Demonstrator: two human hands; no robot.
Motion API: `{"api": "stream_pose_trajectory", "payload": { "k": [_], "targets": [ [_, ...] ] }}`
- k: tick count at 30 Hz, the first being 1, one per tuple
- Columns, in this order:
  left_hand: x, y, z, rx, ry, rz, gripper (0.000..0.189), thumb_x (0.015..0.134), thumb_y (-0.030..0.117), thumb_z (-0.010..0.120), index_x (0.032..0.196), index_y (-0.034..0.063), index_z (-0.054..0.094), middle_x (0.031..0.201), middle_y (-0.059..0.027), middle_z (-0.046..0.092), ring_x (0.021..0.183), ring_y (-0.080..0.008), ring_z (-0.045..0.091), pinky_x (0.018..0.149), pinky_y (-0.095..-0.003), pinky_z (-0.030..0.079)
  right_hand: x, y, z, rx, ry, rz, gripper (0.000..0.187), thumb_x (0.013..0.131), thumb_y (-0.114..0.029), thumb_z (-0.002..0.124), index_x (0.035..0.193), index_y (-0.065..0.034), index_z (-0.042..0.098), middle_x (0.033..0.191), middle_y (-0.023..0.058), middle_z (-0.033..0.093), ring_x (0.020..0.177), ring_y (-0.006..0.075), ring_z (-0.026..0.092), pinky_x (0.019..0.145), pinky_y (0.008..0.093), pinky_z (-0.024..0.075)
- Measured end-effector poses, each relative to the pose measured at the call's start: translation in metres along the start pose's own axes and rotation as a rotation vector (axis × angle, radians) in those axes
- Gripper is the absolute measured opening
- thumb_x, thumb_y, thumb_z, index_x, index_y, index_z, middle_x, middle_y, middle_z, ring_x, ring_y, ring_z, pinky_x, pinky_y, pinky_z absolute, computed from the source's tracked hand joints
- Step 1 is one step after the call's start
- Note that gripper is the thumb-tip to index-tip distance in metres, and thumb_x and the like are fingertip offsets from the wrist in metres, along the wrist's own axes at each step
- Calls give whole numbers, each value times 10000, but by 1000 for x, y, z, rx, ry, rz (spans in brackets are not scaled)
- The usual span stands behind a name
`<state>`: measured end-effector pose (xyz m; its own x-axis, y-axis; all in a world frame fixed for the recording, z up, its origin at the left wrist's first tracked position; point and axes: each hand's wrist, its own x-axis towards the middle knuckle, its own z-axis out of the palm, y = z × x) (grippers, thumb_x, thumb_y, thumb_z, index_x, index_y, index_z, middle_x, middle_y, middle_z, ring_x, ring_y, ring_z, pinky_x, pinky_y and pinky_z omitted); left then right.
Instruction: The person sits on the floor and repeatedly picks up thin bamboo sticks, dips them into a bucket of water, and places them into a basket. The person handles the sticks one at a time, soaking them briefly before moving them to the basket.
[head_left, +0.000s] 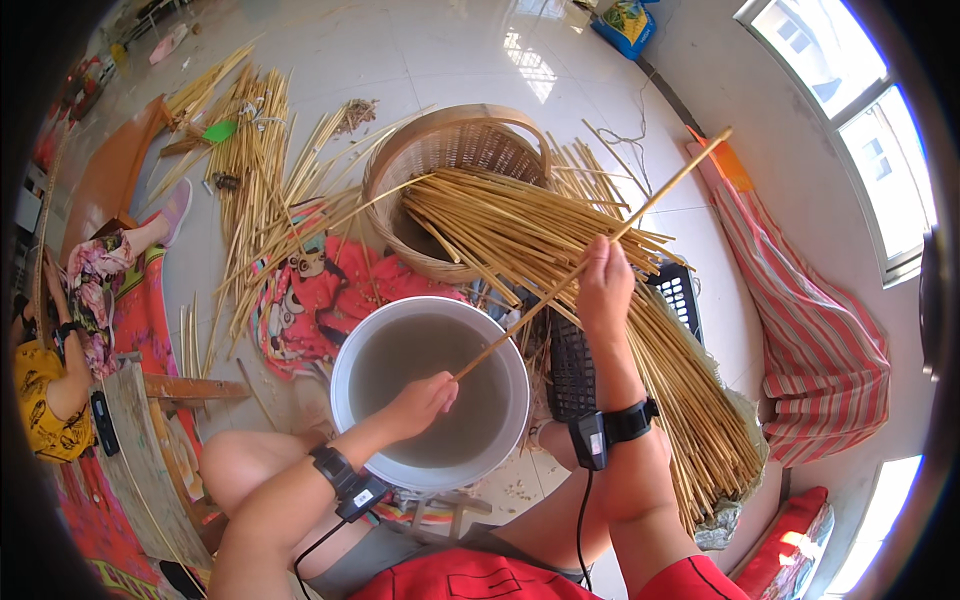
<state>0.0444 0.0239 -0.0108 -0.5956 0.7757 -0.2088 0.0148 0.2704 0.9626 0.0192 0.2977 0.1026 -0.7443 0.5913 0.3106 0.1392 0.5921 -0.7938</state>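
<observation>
One long, thin plant stalk (541, 301) slants across the view, held in both hands. At its lower end, my left hand (426, 401) is closed on it above a white bucket (339, 390) of cloudy liquid. Farther up the stalk, my right hand (606, 289) grips it, and the far end sticks out beyond that hand. Behind the bucket stands a round wicker basket (386, 161) with a hooped handle. A thick bundle of similar stalks (517, 217) leans out over the basket's rim, and another large bundle (694, 420) lies to the right, partly behind my right arm.
A black plastic crate (571, 375) stands right of the bucket. Patterned red cloth (360, 285) and loose stalks (251, 172) lie left of the basket. A wooden bench (142, 450) and a seated person (52, 397) are at the left; striped cloth (802, 337) hangs by the right wall.
</observation>
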Motion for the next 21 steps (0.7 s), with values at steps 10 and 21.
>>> {"api": "stream_pose_trajectory", "payload": {
  "k": [10,21],
  "targets": [
    [21,47,-17,-113,36,29,217,1009,172,415,865,34,499,726,-41,516,665,-131,528,639,-280,453,-55,-22,37,189,-300,-29,319,1032,-268,429,844,-42,553,615,26,521,531,116,478,485,279,390],
    [3,49,-25,-402,-214,-145,245,1024,163,404,1072,16,594,778,4,531,685,-84,504,664,-235,450,-3,-3,-10,433,-100,118,388,1051,-272,369,760,-52,502,582,-24,415,493,58,369,448,228,296]
  ]
}}
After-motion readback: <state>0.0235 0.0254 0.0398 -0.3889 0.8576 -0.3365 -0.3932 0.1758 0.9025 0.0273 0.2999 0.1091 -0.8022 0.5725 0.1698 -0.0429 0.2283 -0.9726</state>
